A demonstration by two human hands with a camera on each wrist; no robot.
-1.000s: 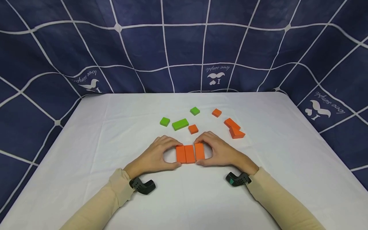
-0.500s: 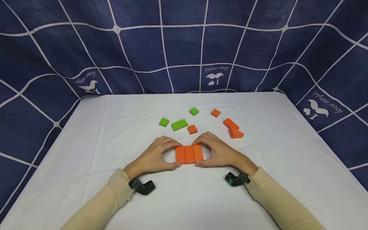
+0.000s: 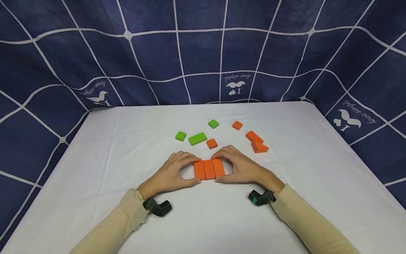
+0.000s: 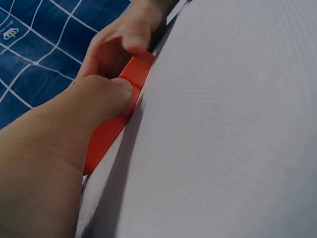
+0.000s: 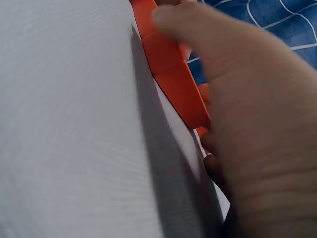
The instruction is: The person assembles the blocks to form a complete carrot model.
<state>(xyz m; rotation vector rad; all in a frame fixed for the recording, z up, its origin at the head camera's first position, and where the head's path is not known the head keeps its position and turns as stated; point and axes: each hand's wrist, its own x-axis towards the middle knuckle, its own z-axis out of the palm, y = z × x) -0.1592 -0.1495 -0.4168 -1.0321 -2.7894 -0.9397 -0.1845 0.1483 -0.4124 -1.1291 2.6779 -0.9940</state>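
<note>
Three orange rectangular blocks lie side by side in a row on the white cloth in the head view. My left hand (image 3: 172, 173) grips the left block (image 3: 199, 170), thumb at its near end and fingers at its far end. My right hand (image 3: 244, 169) holds the right block (image 3: 219, 168) the same way. Between them sits the middle block (image 3: 209, 169), its long sides flush with its neighbours. In the left wrist view, the left thumb (image 4: 111, 94) covers part of the orange row. The right thumb (image 5: 183, 22) overlaps the row in the right wrist view.
Beyond the hands lie a green rectangular block (image 3: 197, 138), small green squares (image 3: 180, 136) (image 3: 214, 124) and small orange squares (image 3: 211, 143) (image 3: 237, 125). To the right, an orange triangular block (image 3: 259, 146) touches an orange rectangular block (image 3: 254, 136). A dark blue checked curtain (image 3: 203, 53) hangs behind.
The right hand has moved the right block leftward against the middle one, and the gap between them has closed. Over the last half second the hands and blocks stay almost still.
</note>
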